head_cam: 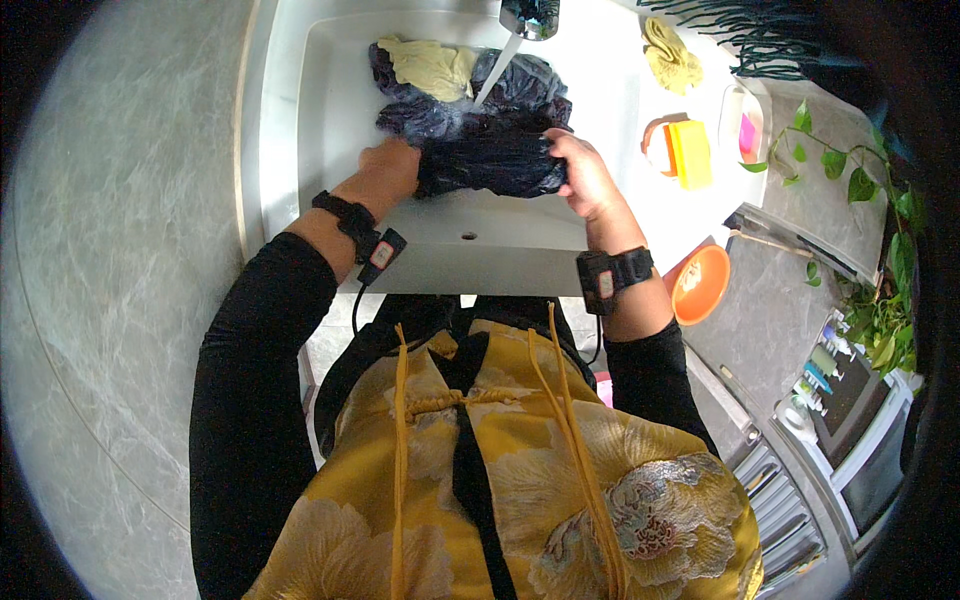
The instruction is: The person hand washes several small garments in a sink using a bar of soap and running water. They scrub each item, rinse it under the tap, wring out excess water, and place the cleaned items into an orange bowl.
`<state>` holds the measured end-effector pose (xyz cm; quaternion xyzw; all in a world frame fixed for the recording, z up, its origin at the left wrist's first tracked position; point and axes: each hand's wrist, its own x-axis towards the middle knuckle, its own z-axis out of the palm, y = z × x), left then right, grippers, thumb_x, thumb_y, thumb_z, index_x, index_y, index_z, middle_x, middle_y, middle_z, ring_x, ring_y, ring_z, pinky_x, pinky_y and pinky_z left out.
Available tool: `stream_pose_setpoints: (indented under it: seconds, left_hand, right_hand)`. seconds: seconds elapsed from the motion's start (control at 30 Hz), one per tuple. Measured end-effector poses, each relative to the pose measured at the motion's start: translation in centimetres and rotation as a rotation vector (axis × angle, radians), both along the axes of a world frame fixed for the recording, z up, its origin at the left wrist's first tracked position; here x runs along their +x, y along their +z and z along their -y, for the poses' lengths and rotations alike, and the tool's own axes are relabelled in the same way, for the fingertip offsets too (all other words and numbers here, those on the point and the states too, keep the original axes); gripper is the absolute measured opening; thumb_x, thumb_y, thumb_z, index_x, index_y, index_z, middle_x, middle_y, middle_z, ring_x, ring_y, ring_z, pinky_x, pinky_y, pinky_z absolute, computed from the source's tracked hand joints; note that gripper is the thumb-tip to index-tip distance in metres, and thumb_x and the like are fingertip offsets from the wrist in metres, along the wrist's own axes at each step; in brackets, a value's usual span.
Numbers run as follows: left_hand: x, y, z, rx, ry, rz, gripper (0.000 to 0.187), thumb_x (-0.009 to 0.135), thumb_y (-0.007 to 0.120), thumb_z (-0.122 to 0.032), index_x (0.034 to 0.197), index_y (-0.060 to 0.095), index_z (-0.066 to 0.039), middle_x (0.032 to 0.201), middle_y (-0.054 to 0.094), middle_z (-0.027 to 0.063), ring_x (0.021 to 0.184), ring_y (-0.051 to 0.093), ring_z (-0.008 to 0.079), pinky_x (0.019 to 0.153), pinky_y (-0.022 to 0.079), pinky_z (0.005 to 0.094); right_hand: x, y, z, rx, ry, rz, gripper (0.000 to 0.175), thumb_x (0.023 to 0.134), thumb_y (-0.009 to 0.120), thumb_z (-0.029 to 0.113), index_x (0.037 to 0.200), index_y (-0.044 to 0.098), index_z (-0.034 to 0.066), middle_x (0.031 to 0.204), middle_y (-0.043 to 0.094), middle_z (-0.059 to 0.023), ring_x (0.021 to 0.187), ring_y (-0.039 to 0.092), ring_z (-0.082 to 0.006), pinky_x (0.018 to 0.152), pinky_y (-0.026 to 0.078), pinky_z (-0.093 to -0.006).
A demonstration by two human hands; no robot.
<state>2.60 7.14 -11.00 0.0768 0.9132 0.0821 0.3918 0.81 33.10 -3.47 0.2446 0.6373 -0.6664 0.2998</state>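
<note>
A wet dark garment [491, 161] is stretched between my two hands in a white sink basin [337, 90]. At its left end my left hand [391, 171] is closed in a fist on the cloth. The right edge is pinched by my right hand [585, 171], thumb on top. Water runs from a chrome faucet [531, 19] onto the dark fabric, with some foam where it lands. Behind the stretched part lies more bunched dark cloth, and a pale yellow cloth [431, 67] rests on it. Whether all the dark cloth is one piece, I cannot tell.
On the sunlit right ledge are a folded yellow-green cloth [670, 56] and a yellow-orange sponge [688, 155]. An orange bowl [702, 285] hangs or stands beyond the ledge's edge. A trailing plant [862, 184] and several pump bottles [814, 375] are farther right. A marbled wall [127, 247] borders the left.
</note>
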Motion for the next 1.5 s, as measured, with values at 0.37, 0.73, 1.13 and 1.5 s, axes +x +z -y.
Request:
stream_pose_setpoints:
  seconds: [0.37, 0.73, 1.13, 1.5]
  left_hand:
    - [-0.1, 1.5, 0.1, 0.14, -0.041, -0.037, 0.034, 0.079, 0.063, -0.035, 0.106, 0.066, -0.015, 0.123, 0.049, 0.0121, 0.116, 0.048, 0.0321, 0.093, 0.043, 0.0455]
    - [-0.2, -1.1, 0.8, 0.164, 0.274, -0.034, 0.081, 0.072, 0.072, -0.041, 0.132, 0.034, -0.002, 0.132, 0.038, 0.024, 0.113, 0.049, 0.0397, 0.097, 0.039, 0.0472]
    - [0.6, -2.7, -4.3, 0.662, 0.574, 0.09, 0.108, 0.066, 0.076, -0.024, 0.144, 0.004, -0.004, 0.124, 0.046, 0.0249, 0.114, 0.048, 0.035, 0.096, 0.04, 0.0388]
    - [-0.1, 1.2, -4.7, 1.074, 0.713, -0.082, 0.07, 0.076, 0.07, -0.029, 0.13, 0.036, 0.0, 0.113, 0.058, 0.0233, 0.102, 0.059, 0.0298, 0.089, 0.045, 0.0365]
  right_hand:
    - [1.1, -8.9, 0.5, 0.521, 0.716, -0.096, 0.035, 0.085, 0.05, 0.005, 0.116, 0.061, 0.0143, 0.093, 0.066, -0.0151, 0.081, 0.062, -0.0235, 0.063, 0.052, -0.0344]
    - [1.2, -11.1, 0.2, 0.644, 0.639, -0.25, 0.03, 0.083, 0.049, 0.01, 0.11, 0.059, 0.0088, 0.104, 0.062, -0.0235, 0.101, 0.059, -0.0353, 0.089, 0.045, -0.0386]
    - [2.6, -9.4, 8.9, -0.167, -0.183, 0.331, 0.055, 0.093, 0.041, 0.048, 0.128, 0.042, 0.0062, 0.119, 0.056, -0.0143, 0.104, 0.056, -0.0323, 0.086, 0.046, -0.0458]
    - [0.5, -6.0, 8.5, -0.404, -0.293, 0.285, 0.053, 0.094, 0.038, 0.052, 0.121, 0.053, 0.0092, 0.111, 0.06, -0.012, 0.094, 0.06, -0.0263, 0.084, 0.049, -0.0432]
